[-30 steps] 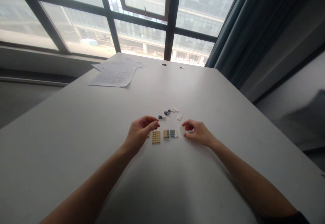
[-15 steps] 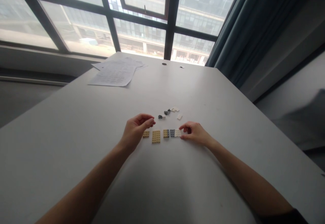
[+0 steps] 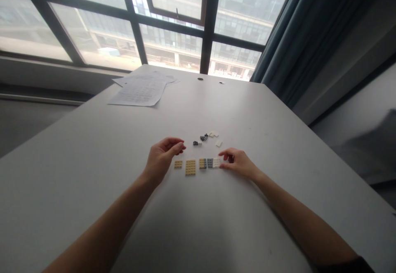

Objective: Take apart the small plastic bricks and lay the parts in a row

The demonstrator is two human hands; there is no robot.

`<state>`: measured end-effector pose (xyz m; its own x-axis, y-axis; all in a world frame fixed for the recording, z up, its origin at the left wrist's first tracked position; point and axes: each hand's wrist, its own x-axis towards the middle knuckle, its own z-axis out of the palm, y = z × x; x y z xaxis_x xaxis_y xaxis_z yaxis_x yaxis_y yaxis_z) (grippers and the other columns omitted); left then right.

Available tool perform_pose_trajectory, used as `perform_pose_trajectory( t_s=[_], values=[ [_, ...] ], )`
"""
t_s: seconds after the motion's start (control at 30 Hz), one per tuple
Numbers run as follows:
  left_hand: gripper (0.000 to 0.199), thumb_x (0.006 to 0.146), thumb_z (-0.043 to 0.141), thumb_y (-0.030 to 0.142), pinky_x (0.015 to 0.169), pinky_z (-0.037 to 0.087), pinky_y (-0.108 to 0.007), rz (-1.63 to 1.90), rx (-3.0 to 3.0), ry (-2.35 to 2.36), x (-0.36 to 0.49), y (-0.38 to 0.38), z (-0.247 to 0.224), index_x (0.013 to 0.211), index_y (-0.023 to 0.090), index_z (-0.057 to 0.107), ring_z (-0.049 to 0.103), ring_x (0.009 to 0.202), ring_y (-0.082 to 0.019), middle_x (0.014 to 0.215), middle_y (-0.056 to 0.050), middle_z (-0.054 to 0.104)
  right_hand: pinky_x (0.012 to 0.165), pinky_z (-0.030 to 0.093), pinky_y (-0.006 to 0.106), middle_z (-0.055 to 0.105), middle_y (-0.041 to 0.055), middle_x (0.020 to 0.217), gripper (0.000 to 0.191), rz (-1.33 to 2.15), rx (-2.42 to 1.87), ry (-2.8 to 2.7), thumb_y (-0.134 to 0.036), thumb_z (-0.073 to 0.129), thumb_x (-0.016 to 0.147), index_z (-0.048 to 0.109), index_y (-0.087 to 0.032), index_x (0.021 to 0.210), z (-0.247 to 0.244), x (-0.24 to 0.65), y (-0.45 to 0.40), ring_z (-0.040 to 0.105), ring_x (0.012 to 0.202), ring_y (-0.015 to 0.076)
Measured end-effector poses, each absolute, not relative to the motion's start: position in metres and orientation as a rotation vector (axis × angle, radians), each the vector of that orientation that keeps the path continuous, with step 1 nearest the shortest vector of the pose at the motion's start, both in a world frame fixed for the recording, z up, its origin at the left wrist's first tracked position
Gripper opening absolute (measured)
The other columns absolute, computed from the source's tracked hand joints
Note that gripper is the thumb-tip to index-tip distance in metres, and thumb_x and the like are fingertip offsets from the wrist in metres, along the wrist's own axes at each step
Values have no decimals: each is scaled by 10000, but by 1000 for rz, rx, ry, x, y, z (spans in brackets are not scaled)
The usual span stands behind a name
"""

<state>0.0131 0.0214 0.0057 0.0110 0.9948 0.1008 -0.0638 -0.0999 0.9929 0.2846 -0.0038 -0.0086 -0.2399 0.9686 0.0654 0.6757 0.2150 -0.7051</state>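
Note:
My left hand [image 3: 162,157] hovers over the table, left of the small building plates, fingers loosely curled and nothing visible in them. Just below its fingertips lies a small tan studded plate [image 3: 178,164]. A larger tan plate [image 3: 190,167] is to the right of that. Farther along the row come a tan-and-grey piece [image 3: 202,163], a dark grey plate [image 3: 210,163] and a white studded plate [image 3: 216,163]. My right hand [image 3: 236,162] rests at the row's right end, thumb and forefinger apart. Its thumb tip is at the white plate's edge; whether it touches, I cannot tell.
Behind the row lie small dark grey pieces [image 3: 203,137], another dark piece [image 3: 195,143], pale flat pieces [image 3: 213,134] and a white tile [image 3: 219,143]. Printed sheets [image 3: 136,91] lie at the table's far left. Windows and a dark curtain [image 3: 287,50] stand beyond.
My left hand has shifted slightly left, so the small tan plate shows fully. My right hand and the row of plates have stayed almost still.

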Motion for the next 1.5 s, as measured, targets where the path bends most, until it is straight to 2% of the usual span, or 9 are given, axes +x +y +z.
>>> perform_pose_trajectory(
  t_s=[0.27,0.43,0.53,0.8,0.97,1.07,1.13,1.27,1.5],
  values=[
    [293,731,653,414,671,470,-294,1195,1692,1346,9,32,0,898,175,686,597,702,-174,806,-46,684,631,448,276,636,40,851,207,474,-1521,-1723,-275,627,755,685,-175,927,-13,289,1,529,675,134],
    [264,762,604,337,872,440,-404,985,2145,1373,22,47,-4,978,222,703,573,929,-251,974,-74,677,616,452,279,633,57,899,202,428,-1514,-1678,-258,604,760,683,-173,925,-20,287,0,537,711,150],
    [257,767,608,294,904,407,-436,911,2311,1390,37,58,-6,994,237,715,541,994,-289,1036,-88,672,628,455,275,625,53,912,194,425,-1502,-1690,-240,597,766,684,-180,929,-22,286,0,544,732,151],
    [147,794,602,257,877,342,-489,864,2482,1449,62,69,-4,742,214,733,520,990,-325,969,-103,695,618,449,265,627,54,911,176,427,-1491,-1671,-238,605,772,685,-174,915,-19,284,-3,528,724,146],
    [153,861,551,262,870,404,-394,1073,2444,1266,61,46,1,901,211,690,587,914,-237,921,-74,704,638,468,269,666,41,813,233,718,-1399,-1572,-333,607,802,686,-162,940,-11,269,-5,557,679,136],
    [145,872,550,263,800,455,-341,1139,2441,1119,59,28,1,882,196,678,607,817,-203,848,-74,692,628,481,264,678,37,765,297,1014,-1258,-1548,-407,590,821,696,-151,928,-5,253,-4,575,646,129],
    [116,869,563,244,779,465,-323,1178,2466,1025,58,19,0,850,199,668,605,789,-189,811,-59,682,598,473,249,673,31,725,303,1093,-1213,-1525,-425,601,816,704,-145,865,-1,243,-4,565,608,118],
    [35,839,607,206,740,480,-301,1275,2463,963,56,13,-1,837,195,640,594,775,-178,780,-39,665,552,450,229,655,14,649,250,1113,-1202,-1455,-394,703,740,703,-151,799,1,233,-6,552,565,111],
    [44,776,679,200,676,500,-258,1267,2363,940,52,13,1,817,201,663,620,705,-149,761,-25,661,642,496,258,693,27,747,165,933,-1201,-1506,-333,709,746,698,-185,818,0,232,-16,626,673,145]
  ],
)
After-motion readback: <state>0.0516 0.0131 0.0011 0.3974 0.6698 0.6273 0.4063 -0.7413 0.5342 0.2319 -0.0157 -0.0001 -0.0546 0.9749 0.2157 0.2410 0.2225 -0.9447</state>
